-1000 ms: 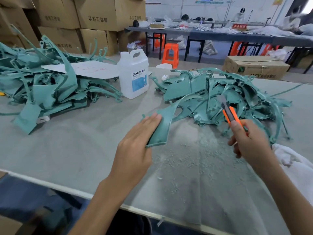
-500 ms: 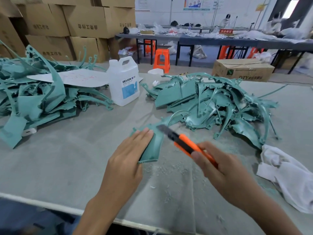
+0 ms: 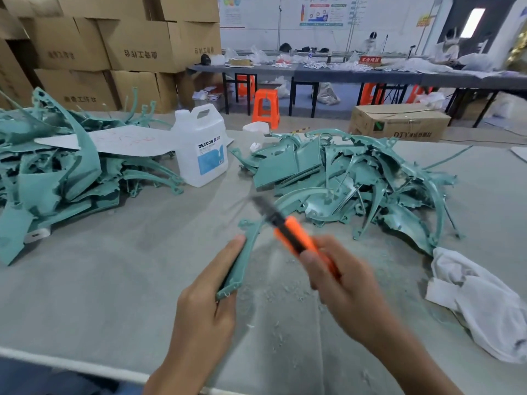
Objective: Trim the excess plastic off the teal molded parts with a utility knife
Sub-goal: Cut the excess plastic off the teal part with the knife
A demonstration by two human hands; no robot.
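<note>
At far left we are leaving the left pile (image 3: 57, 178) of teal parts well clear of the work, probably to separate it from other stock. Our left hand (image 3: 205, 309) is gripping one narrow teal part (image 3: 242, 260) over the table (image 3: 114, 280), a finger stretched along its edge to steady it, while the utility knife (image 3: 296, 238), blade blurred over the part's far end, is sitting in the tightly curled fingers of our right hand (image 3: 350, 292). The right pile (image 3: 356, 178) is lying near, seemingly for easy reach.
</note>
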